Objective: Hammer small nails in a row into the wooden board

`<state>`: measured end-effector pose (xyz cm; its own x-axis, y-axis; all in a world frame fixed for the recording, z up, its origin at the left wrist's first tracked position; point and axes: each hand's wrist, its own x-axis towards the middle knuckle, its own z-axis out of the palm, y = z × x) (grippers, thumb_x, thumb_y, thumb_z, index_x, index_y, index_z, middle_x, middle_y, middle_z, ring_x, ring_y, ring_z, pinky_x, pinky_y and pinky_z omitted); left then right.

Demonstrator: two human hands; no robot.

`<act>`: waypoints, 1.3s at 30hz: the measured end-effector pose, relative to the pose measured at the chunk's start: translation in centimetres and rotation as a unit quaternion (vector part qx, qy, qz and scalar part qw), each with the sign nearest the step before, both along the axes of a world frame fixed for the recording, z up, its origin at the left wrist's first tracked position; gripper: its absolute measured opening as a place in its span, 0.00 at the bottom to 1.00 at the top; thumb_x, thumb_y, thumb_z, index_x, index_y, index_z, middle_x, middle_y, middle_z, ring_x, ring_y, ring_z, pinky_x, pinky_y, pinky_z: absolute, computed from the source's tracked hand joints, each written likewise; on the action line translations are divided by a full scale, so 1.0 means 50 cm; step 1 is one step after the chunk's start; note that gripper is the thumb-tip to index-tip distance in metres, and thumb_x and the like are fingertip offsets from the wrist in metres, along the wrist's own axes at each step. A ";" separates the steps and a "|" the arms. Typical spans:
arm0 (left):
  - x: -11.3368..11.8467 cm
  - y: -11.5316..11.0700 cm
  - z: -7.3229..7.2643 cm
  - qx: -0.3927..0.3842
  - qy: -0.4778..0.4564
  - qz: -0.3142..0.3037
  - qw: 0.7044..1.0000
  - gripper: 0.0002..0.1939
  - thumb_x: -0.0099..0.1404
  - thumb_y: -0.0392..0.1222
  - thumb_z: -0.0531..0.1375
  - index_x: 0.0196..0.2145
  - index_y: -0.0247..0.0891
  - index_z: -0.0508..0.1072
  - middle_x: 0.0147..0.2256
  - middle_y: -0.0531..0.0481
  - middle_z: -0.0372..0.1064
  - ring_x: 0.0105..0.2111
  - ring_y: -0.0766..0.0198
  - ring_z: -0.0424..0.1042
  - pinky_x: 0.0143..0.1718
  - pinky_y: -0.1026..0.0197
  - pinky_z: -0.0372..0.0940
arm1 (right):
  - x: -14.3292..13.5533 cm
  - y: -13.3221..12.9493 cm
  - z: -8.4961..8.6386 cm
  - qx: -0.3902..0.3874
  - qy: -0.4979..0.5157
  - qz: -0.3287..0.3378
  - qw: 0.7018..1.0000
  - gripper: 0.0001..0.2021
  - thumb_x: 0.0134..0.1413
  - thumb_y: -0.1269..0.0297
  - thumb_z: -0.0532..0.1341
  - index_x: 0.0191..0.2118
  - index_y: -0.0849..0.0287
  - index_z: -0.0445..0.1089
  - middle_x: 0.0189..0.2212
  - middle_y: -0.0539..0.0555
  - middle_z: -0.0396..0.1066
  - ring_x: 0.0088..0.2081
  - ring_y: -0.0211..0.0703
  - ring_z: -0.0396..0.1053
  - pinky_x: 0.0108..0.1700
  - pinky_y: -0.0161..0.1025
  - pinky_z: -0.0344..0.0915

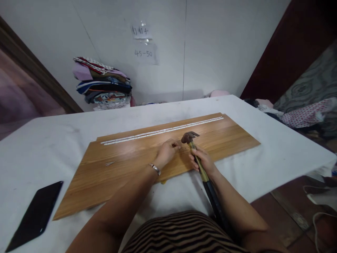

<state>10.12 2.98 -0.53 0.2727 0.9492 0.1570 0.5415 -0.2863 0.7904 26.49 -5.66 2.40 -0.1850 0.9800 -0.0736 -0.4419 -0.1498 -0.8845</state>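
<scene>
Grips the hammer [203, 174] just below its head with the right hand [204, 161], curled snugly round the handle. Holds the left hand [166, 151] down at the wooden board [92, 182], just left of the hammer's head, with fingertips [176, 144] bunched nearly together; cannot tell whether on anything.

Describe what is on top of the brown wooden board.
Two long white strips run along its far side, thin silvery nails lie at left, and small dark specks show near the left grip. What it covers cannot be seen.
</scene>
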 end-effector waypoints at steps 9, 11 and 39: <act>0.002 -0.013 0.008 0.035 0.029 -0.019 0.999 0.06 0.57 0.35 0.57 0.26 0.38 0.74 0.29 0.52 0.71 0.32 0.65 0.68 0.35 0.63 0.61 | -0.001 -0.002 -0.003 -0.004 -0.007 0.005 1.000 0.11 0.51 0.58 0.59 0.37 0.57 0.60 0.19 0.41 0.62 0.10 0.27 0.52 0.08 0.26 0.51; 0.002 -0.017 0.010 0.054 0.048 -0.023 0.997 0.06 0.57 0.35 0.57 0.26 0.38 0.74 0.29 0.52 0.71 0.33 0.64 0.68 0.36 0.63 0.60 | -0.002 -0.003 -0.002 -0.002 -0.010 0.006 1.000 0.11 0.51 0.58 0.59 0.36 0.57 0.59 0.19 0.41 0.62 0.10 0.27 0.53 0.08 0.26 0.51; -0.208 -0.108 0.017 0.078 0.158 0.096 0.980 0.08 0.61 0.43 0.54 0.30 0.38 0.71 0.31 0.49 0.69 0.33 0.60 0.68 0.36 0.59 0.62 | -0.014 -0.003 -0.016 -0.038 -0.030 0.056 0.997 0.15 0.49 0.56 0.61 0.39 0.57 0.59 0.18 0.40 0.62 0.09 0.27 0.52 0.08 0.25 0.50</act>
<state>-0.27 -2.41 0.29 0.1495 0.9589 0.2411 0.8078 -0.2591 0.5294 25.77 -5.80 1.59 -0.2856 0.9446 -0.1618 -0.3648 -0.2633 -0.8931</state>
